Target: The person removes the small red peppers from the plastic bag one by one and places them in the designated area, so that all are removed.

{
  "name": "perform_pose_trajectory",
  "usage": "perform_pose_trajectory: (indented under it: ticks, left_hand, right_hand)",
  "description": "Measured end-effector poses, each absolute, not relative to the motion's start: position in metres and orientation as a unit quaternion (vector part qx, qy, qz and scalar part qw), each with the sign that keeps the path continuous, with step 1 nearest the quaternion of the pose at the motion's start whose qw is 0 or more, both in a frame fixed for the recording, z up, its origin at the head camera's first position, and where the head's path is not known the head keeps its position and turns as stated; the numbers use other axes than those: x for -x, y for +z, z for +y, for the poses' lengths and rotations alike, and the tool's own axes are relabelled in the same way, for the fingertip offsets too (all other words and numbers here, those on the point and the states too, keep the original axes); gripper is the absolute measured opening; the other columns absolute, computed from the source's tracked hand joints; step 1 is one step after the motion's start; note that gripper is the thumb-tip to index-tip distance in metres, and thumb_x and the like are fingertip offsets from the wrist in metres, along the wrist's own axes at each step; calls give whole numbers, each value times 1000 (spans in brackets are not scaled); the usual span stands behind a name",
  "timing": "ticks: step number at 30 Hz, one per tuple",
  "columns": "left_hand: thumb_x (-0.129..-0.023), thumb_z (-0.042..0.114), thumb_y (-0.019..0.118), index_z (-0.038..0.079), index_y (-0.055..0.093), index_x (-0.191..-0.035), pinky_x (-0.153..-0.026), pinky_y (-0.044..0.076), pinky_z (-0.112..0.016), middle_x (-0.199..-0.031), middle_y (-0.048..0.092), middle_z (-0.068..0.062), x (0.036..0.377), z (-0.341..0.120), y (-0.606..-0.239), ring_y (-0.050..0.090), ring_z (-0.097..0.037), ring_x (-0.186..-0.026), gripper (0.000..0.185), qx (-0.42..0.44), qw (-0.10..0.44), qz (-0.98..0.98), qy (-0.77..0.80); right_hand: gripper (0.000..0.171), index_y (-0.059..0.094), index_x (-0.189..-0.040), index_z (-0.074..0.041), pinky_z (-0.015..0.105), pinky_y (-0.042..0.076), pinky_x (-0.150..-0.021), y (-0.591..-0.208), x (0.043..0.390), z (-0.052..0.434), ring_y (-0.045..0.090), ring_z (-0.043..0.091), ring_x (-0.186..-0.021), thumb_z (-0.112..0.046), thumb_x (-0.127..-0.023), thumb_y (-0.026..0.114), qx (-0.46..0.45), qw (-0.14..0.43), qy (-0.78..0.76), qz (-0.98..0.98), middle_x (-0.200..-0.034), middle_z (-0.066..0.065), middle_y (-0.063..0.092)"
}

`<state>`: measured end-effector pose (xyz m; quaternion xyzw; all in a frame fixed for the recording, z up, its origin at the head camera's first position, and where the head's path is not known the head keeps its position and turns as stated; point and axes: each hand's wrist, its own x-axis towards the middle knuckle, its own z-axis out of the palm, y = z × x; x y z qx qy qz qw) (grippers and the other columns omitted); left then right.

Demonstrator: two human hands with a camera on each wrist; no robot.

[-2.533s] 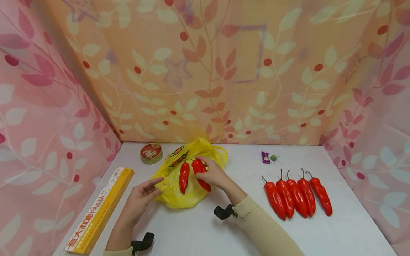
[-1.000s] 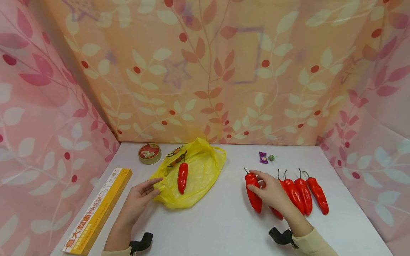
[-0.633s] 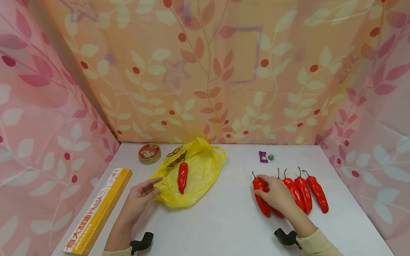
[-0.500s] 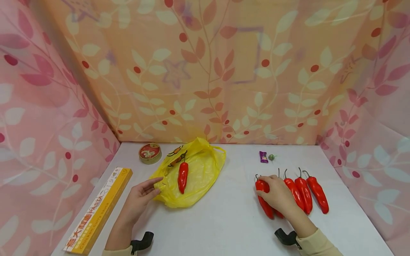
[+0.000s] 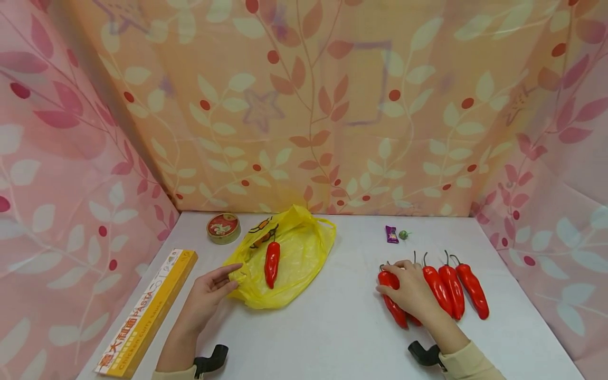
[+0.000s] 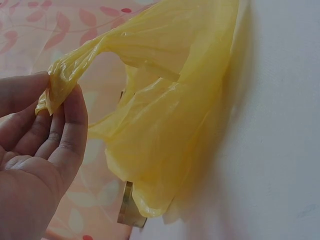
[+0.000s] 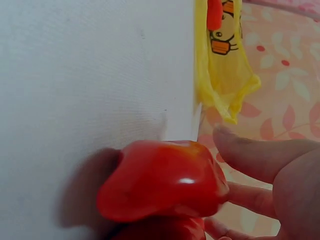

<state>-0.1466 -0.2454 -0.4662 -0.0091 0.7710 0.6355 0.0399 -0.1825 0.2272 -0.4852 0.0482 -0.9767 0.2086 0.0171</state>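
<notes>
Red pepper (image 5: pixel 392 295): on tabletop (image 5: pixel 332 327), under right hand (image 5: pixel 412 293), fingers curled over it, at 9 o'clock of pepper row (image 5: pixel 456 287). Left hand (image 5: pixel 209 290): pinches yellow bag (image 5: pixel 290 264).

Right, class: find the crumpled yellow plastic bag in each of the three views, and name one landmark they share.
Head: crumpled yellow plastic bag lies left of centre on the table.
Left wrist: it fills the middle, an edge pinched by the left hand.
Right wrist: top right.
Shared landmark: white table.

White table (image 5: pixel 332 327) (matte), leaf-print fabric walls (image 5: pixel 332 105).
</notes>
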Motion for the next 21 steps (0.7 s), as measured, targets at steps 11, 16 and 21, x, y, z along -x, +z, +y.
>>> perform_pose_trajectory:
  ticks: [11, 16, 21]
  left_hand:
    - [-97, 11, 68, 9, 61, -139, -93, 54, -18, -146, 56, -13, 146, -246, -465, 62, -15, -115, 42, 17, 42, 771, 636]
    - [-97, 11, 67, 10, 60, -139, -93, 54, -18, -146, 55, -13, 146, -246, -465, 62, -15, -116, 42, 18, 42, 770, 637]
    - [-97, 11, 67, 8, 60, -139, -94, 53, -18, -146, 56, -13, 147, -246, -466, 62, -15, -116, 43, 17, 46, 770, 636]
  right_hand:
    - [58, 64, -136, -16, 59, 59, -80, -461, 185, 217, 48, 43, -124, -38, -85, 81, -76, 29, 251, -965, -136, 22, 55]
    - [55, 64, -136, -17, 60, 56, -89, -446, 188, 199, 53, 39, -124, -36, -87, 79, -111, 34, 269, -956, -137, 16, 59]
    - [54, 64, -135, -22, 45, 59, -84, -435, 197, 175, 60, 31, -113, -41, -87, 79, -125, 11, 313, -941, -128, 8, 66]
